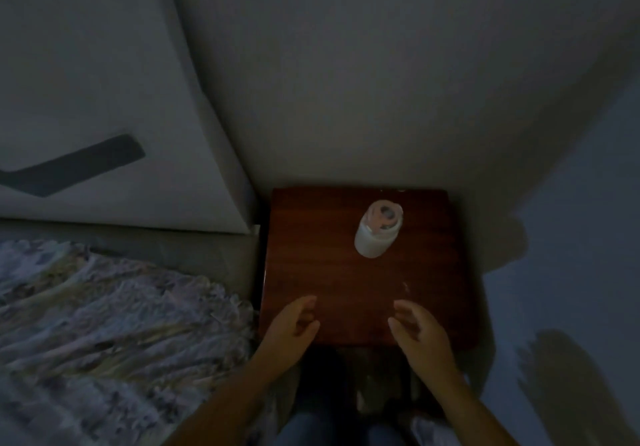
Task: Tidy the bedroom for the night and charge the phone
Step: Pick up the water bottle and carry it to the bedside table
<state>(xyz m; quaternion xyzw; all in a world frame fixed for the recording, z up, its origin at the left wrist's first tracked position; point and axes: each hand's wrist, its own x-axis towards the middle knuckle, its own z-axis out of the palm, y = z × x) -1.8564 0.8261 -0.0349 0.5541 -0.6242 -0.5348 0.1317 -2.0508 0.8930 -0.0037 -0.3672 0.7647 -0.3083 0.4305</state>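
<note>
Both hands, left hand (pixel 294 324) and right hand (pixel 417 333), hover half-open and empty over the nightstand (pixel 311 272); bottle (pixel 377 232) stands beyond them; no phone visible, perhaps hidden in the gloom, so finding it comes next

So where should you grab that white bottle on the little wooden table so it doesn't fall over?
Take the white bottle around its wide body, below the narrower pinkish cap, coming from the front edge of the nightstand where both hands already are. It stands upright with bare wood all round it. The right hand looks slightly nearer, so a sideways wrap grip from there should keep it steady.
</note>
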